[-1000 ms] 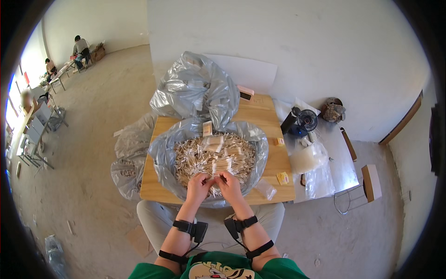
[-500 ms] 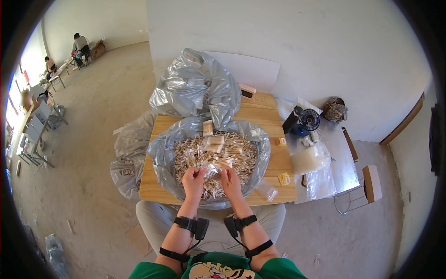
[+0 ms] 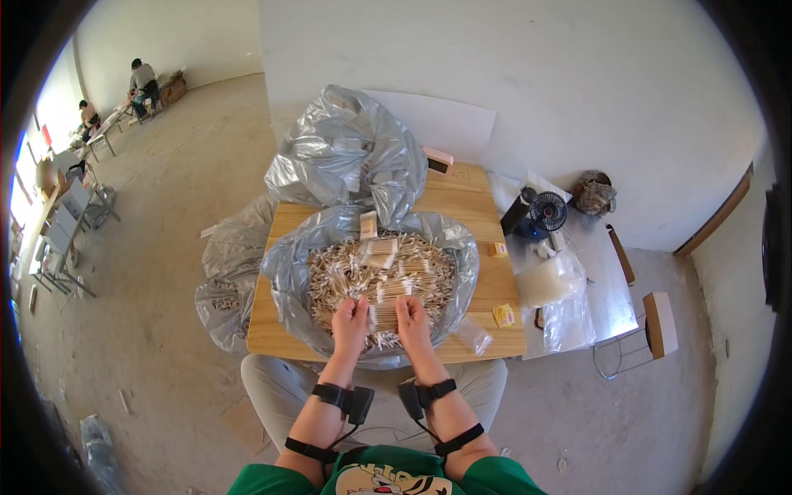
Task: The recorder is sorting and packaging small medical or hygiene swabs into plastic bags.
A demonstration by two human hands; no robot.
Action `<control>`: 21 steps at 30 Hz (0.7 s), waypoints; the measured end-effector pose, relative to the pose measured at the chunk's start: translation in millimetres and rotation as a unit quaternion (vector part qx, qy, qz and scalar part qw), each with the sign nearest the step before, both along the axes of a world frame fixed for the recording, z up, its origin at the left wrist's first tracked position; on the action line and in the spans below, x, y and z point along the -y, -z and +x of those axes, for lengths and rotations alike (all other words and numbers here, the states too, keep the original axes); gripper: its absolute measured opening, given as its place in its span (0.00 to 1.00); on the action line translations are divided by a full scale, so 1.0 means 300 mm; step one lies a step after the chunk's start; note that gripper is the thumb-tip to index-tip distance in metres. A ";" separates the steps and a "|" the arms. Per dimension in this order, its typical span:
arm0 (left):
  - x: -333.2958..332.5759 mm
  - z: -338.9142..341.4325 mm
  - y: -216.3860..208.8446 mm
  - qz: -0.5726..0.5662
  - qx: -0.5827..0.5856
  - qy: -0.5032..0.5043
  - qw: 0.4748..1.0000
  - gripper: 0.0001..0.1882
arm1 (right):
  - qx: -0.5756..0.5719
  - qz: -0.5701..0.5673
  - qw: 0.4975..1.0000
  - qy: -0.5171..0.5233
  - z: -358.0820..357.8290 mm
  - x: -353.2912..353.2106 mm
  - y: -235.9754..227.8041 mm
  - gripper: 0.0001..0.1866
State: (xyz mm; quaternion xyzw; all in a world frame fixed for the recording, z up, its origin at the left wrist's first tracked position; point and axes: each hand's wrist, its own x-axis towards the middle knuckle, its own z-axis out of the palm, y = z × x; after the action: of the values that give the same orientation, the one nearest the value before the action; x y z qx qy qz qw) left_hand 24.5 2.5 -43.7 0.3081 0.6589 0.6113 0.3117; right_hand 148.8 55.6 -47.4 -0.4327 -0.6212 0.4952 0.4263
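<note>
1. While both hands sit over the heap, the left hand (image 3: pixel 351 318) and right hand (image 3: pixel 411 315) pinch a small bundle of sticks (image 3: pixel 382 316) between them; fingers of both curled onto it, w/ the bundle at the near edge of the heap.
2. Heap of pale wooden sticks (image 3: pixel 379 276) fills a silver plastic bag (image 3: pixel 285 276) spread open on the wooden surface (image 3: pixel 470 206), approx. centre.
3. Few clear packets of sticks (image 3: pixel 381 252) lie on top of the heap, far side.
4. 2nd crumpled silver bag (image 3: pixel 351 161) stands behind, touching the open one.
5. Small yellow box (image 3: pixel 503 315) near the surface's right edge; another small box (image 3: pixel 498 249) further back.
6. Black desk fan (image 3: pixel 548 212) just right of the surface, on a white side stand.
7. More bags w/ sticks (image 3: pixel 219 297) on the floor, left.
8. Black straps on both wrists.
</note>
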 end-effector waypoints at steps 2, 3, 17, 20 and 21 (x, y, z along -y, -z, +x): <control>-0.002 0.021 0.004 0.010 -0.120 -0.021 0.993 0.16 | -0.006 0.015 0.996 0.084 -0.010 0.002 0.015 0.13; 0.001 0.028 -0.003 0.009 -0.119 -0.021 0.993 0.16 | -0.006 0.014 0.996 0.084 -0.014 0.010 0.008 0.13; 0.023 -0.006 -0.014 -0.001 -0.196 -0.074 0.978 0.18 | 0.115 0.096 0.985 0.083 -0.006 0.004 -0.023 0.18; 0.022 -0.067 0.020 -0.003 -0.176 -0.095 0.980 0.18 | 0.169 0.094 0.976 0.098 0.023 -0.049 -0.012 0.19; 0.020 -0.074 0.015 -0.005 -0.175 -0.095 0.980 0.18 | 0.171 0.092 0.976 0.097 0.023 -0.059 -0.021 0.19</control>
State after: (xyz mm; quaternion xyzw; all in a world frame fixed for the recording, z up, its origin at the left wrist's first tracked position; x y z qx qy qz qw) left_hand 2.4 -3.5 -48.4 0.3448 0.7323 0.5717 0.1341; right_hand 155.7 73.3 -41.0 -0.5282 -0.6827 0.3107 0.3979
